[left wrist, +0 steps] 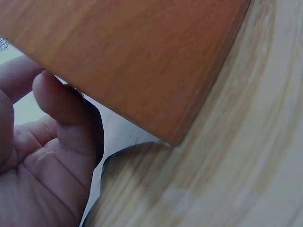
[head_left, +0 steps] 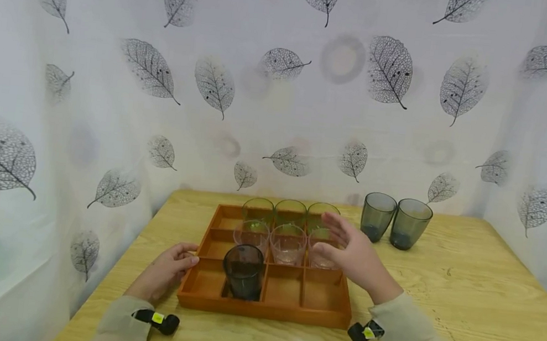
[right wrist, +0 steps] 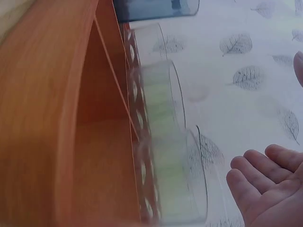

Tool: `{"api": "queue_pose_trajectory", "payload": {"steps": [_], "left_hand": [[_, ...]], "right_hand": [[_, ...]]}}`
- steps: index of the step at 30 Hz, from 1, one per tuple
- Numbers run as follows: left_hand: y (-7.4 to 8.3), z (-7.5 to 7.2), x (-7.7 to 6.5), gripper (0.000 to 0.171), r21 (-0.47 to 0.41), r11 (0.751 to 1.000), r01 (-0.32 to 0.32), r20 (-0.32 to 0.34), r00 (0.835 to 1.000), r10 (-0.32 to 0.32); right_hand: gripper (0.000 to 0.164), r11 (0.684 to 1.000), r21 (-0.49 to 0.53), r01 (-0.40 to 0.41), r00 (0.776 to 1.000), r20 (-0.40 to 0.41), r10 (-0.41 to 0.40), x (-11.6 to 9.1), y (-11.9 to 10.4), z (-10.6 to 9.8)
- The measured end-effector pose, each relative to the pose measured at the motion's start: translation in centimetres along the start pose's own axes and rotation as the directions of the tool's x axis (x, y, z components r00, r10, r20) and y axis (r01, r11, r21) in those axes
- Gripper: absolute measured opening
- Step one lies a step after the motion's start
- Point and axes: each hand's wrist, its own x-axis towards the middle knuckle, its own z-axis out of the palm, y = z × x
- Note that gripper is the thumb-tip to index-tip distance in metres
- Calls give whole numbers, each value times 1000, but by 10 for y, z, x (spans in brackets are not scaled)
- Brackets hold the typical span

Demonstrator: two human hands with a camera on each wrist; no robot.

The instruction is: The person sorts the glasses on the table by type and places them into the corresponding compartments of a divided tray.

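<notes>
A divided wooden tray (head_left: 280, 311) lies on the table. My left hand (head_left: 166, 271) holds its left side, with the thumb (left wrist: 53, 92) right at the edge of the wall. One dark grey glass (head_left: 244, 276) stands upright in a front-row compartment, left of the middle. Behind it are three clear glasses (head_left: 287, 248) in the middle row, then three green-tinted glasses (head_left: 291, 212) in the back row. Over the tray's right side is my right hand (head_left: 355, 258), fingers extended and nothing in its grasp. It partly hides the rightmost clear and green glasses.
Two more dark grey glasses (head_left: 410, 225) stand upright side by side on the wooden table (head_left: 484, 304), to the tray's back right. A white curtain (head_left: 269, 114) printed with grey leaves encloses the table's back and sides.
</notes>
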Motion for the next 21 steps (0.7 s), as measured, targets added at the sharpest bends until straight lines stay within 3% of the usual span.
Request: {"api": "queue_pose_trajectory", "payload": {"steps": [11, 21], "left_hand": [[0, 1, 1, 51, 10, 1000, 13, -9, 1000, -13], [-1, 1, 0, 50, 17, 1000, 17, -16, 1000, -17]], "right_hand": [[83, 992, -117, -43, 995, -91, 33, -17, 19, -50], [91, 957, -262, -126, 980, -181, 80, -33, 30, -103]]}}
